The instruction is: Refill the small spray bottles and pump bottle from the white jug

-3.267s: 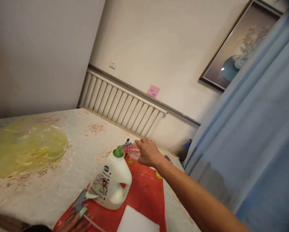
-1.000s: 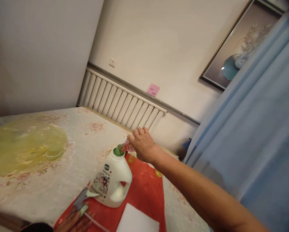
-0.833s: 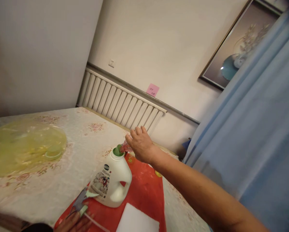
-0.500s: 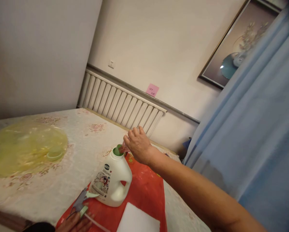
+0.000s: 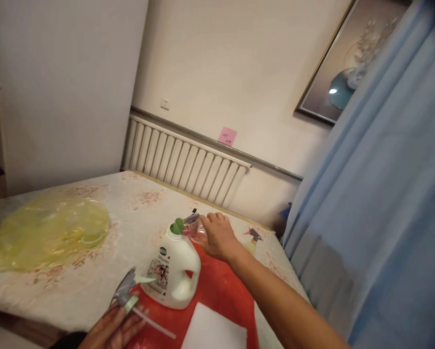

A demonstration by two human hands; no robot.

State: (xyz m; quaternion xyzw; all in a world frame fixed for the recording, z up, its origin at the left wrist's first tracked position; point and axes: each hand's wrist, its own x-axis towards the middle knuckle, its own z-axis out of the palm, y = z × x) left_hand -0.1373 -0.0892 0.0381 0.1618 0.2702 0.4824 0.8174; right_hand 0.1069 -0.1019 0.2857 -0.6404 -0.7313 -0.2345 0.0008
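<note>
A white detergent jug (image 5: 176,286) with a printed label stands upright, its neck uncapped around a green pouring spout (image 5: 177,226). My right hand (image 5: 219,236) is closed around a clear pinkish bottle (image 5: 196,231). The bottle lies tipped nearly level, its mouth against or just beside the spout; contact is unclear. At lower left, my left hand (image 5: 116,325) is wrapped around a grey trigger spray head (image 5: 125,288) with a pale green nozzle and collar. The spray head's thin dip tube hangs out towards the right, in front of the jug.
A red sheet (image 5: 221,283) lies beneath the jug, with a white block (image 5: 214,329) at the front. Yellow translucent plastic (image 5: 50,232) and a green ring-shaped piece (image 5: 93,238) lie left. Another spray bottle (image 5: 252,242) stands beyond my right arm. A blue curtain (image 5: 392,194) hangs right.
My right hand has come lower, and the bottle has gone from tipped down into the spout to nearly level. My left hand and the spray head have come further into view.
</note>
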